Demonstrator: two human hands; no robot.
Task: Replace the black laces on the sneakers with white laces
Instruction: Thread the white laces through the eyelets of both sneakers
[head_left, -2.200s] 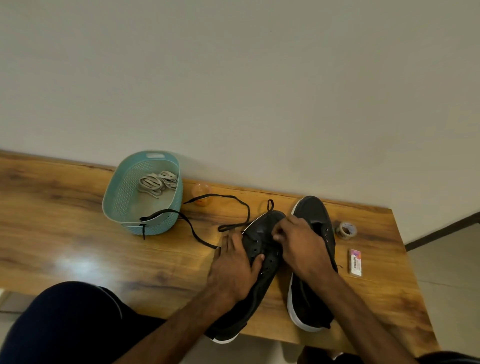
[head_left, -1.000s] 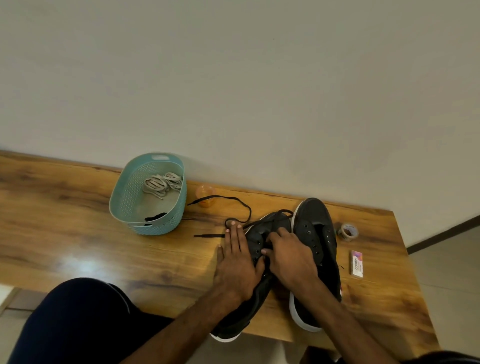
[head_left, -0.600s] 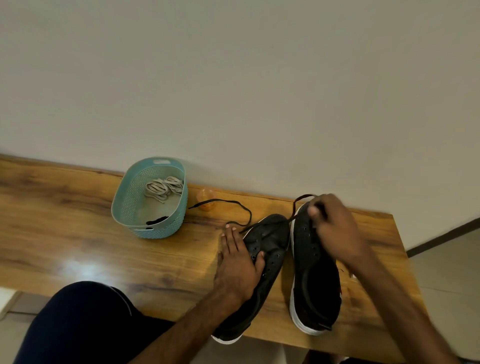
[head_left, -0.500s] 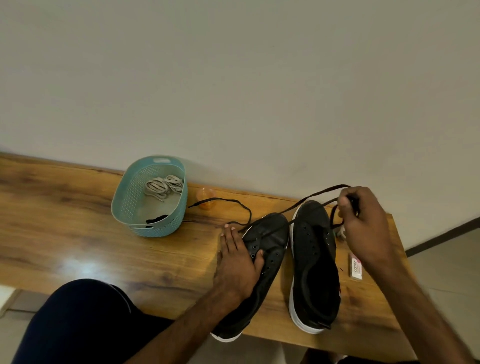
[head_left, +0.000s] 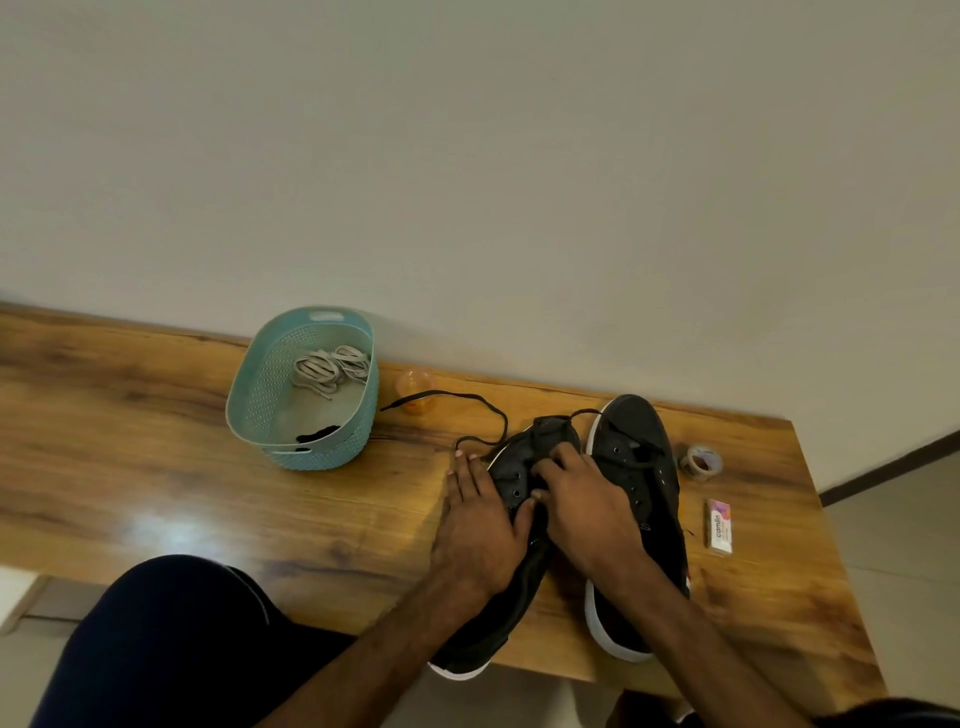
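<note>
- Left sneaker (head_left: 519, 457) — left hand (head_left: 478, 525) presses it flat, fingers straight.
- Right hand (head_left: 587, 509) curls at its eyelets; a pinch on the black lace (head_left: 467, 395) cannot be told.

two black sneakers (head_left: 631, 436) side by side, loose black lace (head_left: 470, 395) left of them, white laces (head_left: 330, 366) in the basket (head_left: 322, 457)

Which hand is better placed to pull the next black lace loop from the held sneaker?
Right. The right hand curls its fingers at the eyelets of the dark white-soled sneaker, seemingly pinching the black lace; the left hand lies flat, steadying it.
</note>
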